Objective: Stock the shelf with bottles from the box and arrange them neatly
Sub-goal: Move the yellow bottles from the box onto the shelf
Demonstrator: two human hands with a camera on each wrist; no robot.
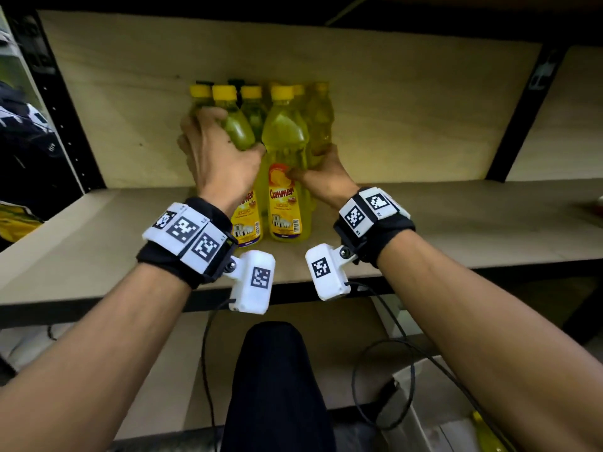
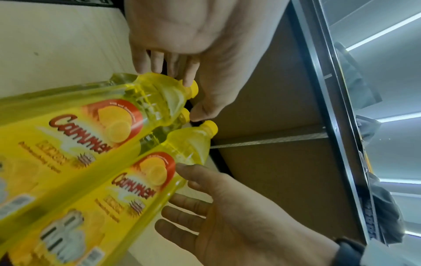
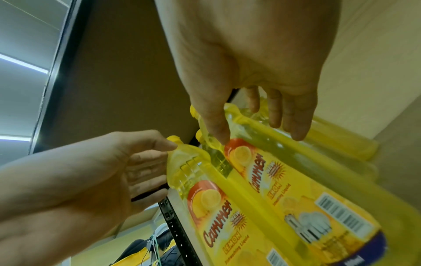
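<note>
The wooden shelf (image 1: 424, 216) carries a tight cluster of yellow bottles (image 1: 257, 151) at 12 o'clock. The left hand (image 1: 215, 151) grasps the front-left bottle (image 1: 243, 177) at 11 o'clock; the right hand (image 1: 323, 177) grasps the front-right bottle (image 1: 285, 177), standing upright at 1 o'clock

Pale wooden shelf (image 1: 98, 230) carrying yellow bottles

A tight cluster of yellow-capped bottles (image 1: 285, 177) stands upright on the shelf board, rows running back towards its rear panel; the two labelled front bottles stand side by side, nearest the front edge.
</note>
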